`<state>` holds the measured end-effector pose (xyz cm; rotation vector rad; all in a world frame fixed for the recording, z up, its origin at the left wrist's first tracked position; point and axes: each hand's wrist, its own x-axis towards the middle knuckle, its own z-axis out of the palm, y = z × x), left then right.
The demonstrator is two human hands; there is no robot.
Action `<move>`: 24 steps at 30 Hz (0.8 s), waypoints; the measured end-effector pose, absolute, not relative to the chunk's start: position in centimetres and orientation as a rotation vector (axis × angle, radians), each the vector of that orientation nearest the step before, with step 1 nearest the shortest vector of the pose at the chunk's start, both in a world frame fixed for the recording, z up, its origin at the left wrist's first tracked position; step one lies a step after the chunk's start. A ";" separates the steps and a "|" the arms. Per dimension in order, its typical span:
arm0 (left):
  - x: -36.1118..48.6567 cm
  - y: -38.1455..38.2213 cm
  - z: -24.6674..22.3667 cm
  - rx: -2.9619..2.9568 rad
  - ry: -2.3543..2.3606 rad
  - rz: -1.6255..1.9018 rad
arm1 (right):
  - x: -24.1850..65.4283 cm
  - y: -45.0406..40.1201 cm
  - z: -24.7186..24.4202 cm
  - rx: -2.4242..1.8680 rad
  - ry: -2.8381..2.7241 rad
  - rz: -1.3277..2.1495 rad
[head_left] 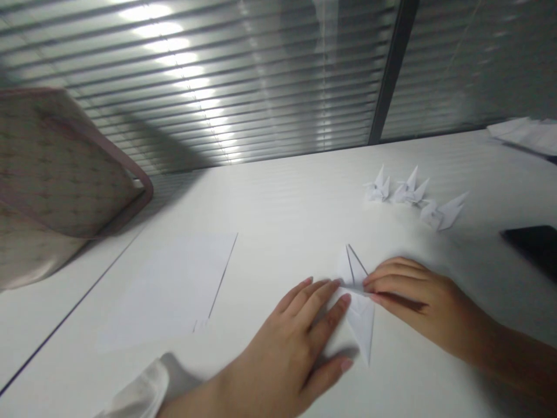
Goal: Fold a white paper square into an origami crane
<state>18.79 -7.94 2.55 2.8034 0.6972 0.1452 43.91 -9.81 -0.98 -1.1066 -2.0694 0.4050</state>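
Observation:
A partly folded white paper (360, 328) lies on the white table, with one long point toward me and a split point at the far end. My left hand (300, 342) rests at its left side with fingers stretched out and apart, the fingertips touching the fold across its middle. From the right, my right hand (413, 296) pinches the paper's edge near that same fold. Its fingertips partly hide the edge. Beyond the hands stand three folded paper cranes, a left one (378, 188), a middle one (409, 188) and a right one (439, 215).
White paper sheets (174, 284) lie flat to the left. A patterned bag with pink trim (56, 186) stands at the far left. At the right edge is a flat black object (535, 247), with more white paper (524, 133) behind it. Blinds (261, 81) back the table.

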 end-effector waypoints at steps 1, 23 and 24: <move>18.8 -7.9 2.6 2.799 0.684 0.154 | 44.0 -9.7 -1.1 -1.092 -2.089 0.394; 18.5 -7.3 2.9 2.804 0.545 0.003 | 45.4 -10.3 0.4 -1.010 -2.496 0.089; 18.6 -7.4 2.8 2.800 0.551 -0.004 | 45.2 -10.2 0.3 -0.977 -2.487 0.052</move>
